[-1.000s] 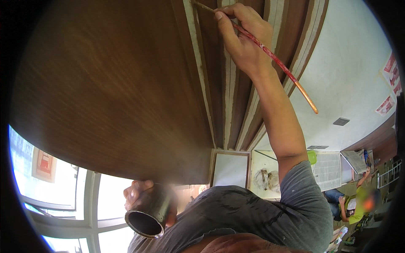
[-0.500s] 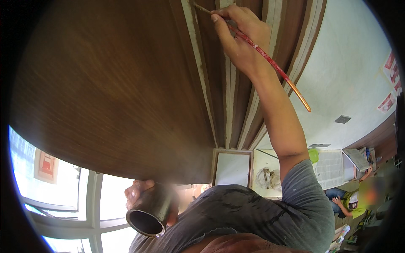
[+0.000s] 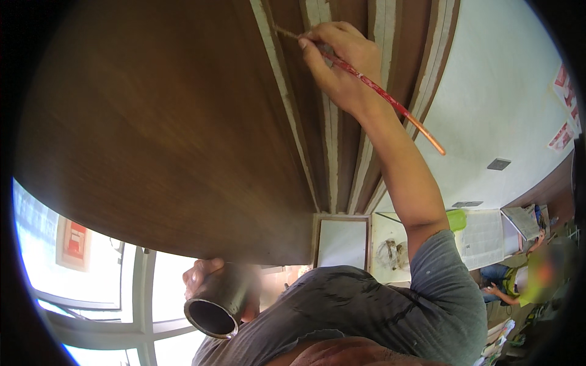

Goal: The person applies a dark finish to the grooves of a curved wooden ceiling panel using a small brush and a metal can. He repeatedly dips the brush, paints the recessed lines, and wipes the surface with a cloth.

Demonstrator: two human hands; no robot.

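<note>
My right hand [image 3: 342,67] is raised overhead and grips a long thin brush with a red-orange handle [image 3: 390,100]. The brush tip touches a pale groove strip [image 3: 287,79] between dark brown wooden ceiling panels. My left hand [image 3: 204,277] is low at the picture's bottom and holds a dark metal cup [image 3: 217,305], its open mouth facing the camera. I wear a grey short-sleeved shirt [image 3: 366,317].
A broad dark wood panel [image 3: 152,134] fills the left and middle. White ceiling [image 3: 500,97] lies to the right, with small vents. Bright windows [image 3: 97,280] show at lower left. A person in a yellow-green top [image 3: 537,274] sits at lower right near spread papers.
My right hand and the brush have shifted slightly along the pale groove. The left hand with the cup stays in about the same place.
</note>
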